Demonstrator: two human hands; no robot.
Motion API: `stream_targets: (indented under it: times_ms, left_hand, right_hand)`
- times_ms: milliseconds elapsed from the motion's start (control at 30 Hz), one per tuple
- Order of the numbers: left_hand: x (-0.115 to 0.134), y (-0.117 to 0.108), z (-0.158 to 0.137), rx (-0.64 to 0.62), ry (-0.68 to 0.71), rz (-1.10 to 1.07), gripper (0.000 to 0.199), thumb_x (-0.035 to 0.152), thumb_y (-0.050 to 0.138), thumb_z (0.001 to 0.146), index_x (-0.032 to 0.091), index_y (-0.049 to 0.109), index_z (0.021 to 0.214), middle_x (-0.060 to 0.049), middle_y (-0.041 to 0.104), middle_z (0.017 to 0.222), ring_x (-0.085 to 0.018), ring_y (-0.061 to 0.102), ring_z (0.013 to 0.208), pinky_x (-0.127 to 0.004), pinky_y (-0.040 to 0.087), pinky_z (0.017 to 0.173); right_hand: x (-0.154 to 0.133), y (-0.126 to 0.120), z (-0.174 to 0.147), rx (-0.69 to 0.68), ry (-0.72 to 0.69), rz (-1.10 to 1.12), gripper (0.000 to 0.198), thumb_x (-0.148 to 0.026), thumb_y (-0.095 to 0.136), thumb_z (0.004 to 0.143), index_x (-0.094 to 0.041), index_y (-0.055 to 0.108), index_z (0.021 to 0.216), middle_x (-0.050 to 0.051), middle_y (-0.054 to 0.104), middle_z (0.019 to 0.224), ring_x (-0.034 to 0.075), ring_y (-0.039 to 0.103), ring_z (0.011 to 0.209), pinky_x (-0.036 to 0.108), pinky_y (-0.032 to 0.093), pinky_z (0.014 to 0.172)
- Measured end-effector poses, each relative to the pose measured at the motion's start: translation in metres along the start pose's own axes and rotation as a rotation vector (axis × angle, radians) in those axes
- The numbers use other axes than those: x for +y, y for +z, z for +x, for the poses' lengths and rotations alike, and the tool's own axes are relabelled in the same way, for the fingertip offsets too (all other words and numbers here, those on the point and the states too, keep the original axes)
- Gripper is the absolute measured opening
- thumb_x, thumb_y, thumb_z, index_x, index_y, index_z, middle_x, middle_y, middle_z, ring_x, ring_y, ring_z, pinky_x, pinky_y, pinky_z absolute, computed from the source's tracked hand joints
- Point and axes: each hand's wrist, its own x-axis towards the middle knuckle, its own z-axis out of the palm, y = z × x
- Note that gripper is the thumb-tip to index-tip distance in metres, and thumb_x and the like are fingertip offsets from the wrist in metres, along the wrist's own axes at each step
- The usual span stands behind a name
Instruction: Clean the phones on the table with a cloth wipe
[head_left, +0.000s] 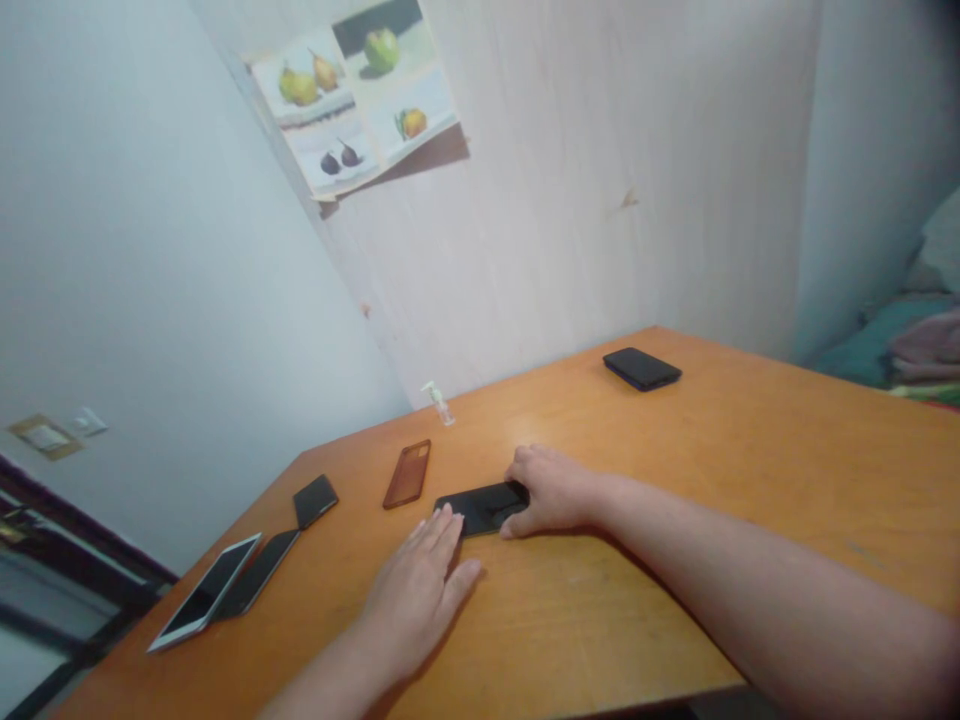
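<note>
A black smartphone (484, 508) lies flat on the wooden table, its dark screen facing up. My right hand (551, 490) grips its right end, with the thumb on the near edge and the fingers round the far edge. At the phone's left end, my left hand (424, 580) rests with its fingers stretched out, the tips touching the near left corner and the thumb held apart. Just beyond the phone, to the left, is a brown phone case (408, 474) lying flat. A small clear pump bottle (441, 405) stands behind the case.
On the table (600, 610), at left, a white-framed tablet (206, 590) partly overlaps a dark flat device (261, 572). A small black item (316, 500) lies beyond them. At the back right sits a black rectangular object (642, 368). The wall bears a fruit poster (367, 95).
</note>
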Motion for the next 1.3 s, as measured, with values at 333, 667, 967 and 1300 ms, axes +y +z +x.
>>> stream_targets:
  times_ms: [333, 667, 967, 1300]
  left_hand:
    - [0.013, 0.001, 0.026, -0.066, -0.003, -0.041, 0.073, 0.062, 0.049, 0.089, 0.013, 0.045, 0.143, -0.021, 0.040, 0.149, -0.036, 0.039, 0.137, -0.054, 0.036, 0.109]
    - [0.021, -0.001, 0.034, -0.093, -0.020, -0.032, 0.076, 0.066, 0.044, 0.089, 0.012, 0.044, 0.143, -0.022, 0.038, 0.150, -0.036, 0.038, 0.138, -0.053, 0.035, 0.110]
    - [0.041, -0.019, 0.005, -0.224, 0.014, 0.021, 0.088, 0.072, 0.038, 0.088, 0.011, 0.031, 0.150, -0.019, 0.025, 0.157, -0.033, 0.025, 0.144, -0.050, 0.028, 0.115]
    - [0.049, -0.010, 0.046, -0.184, -0.063, 0.001, 0.090, 0.074, 0.031, 0.088, 0.006, 0.035, 0.147, -0.022, 0.028, 0.155, -0.034, 0.027, 0.144, -0.049, 0.027, 0.116]
  right_hand:
    - [0.000, 0.002, -0.001, 0.025, -0.003, -0.009, 0.062, -0.072, 0.069, 0.060, -0.020, 0.074, 0.093, 0.012, 0.060, 0.094, 0.030, 0.054, 0.089, 0.039, 0.044, 0.074]
    - [-0.001, 0.000, -0.001, 0.014, -0.015, -0.070, 0.061, -0.073, 0.066, 0.063, -0.020, 0.074, 0.092, 0.011, 0.059, 0.090, 0.028, 0.055, 0.085, 0.037, 0.043, 0.070]
    - [-0.002, -0.004, 0.000, -0.045, -0.017, -0.104, 0.071, -0.079, 0.060, 0.063, -0.019, 0.072, 0.098, 0.012, 0.060, 0.097, 0.030, 0.056, 0.093, 0.037, 0.046, 0.077]
    - [-0.001, -0.003, -0.001, -0.059, -0.014, -0.135, 0.066, -0.076, 0.059, 0.067, -0.019, 0.073, 0.097, 0.011, 0.060, 0.095, 0.028, 0.057, 0.088, 0.035, 0.045, 0.075]
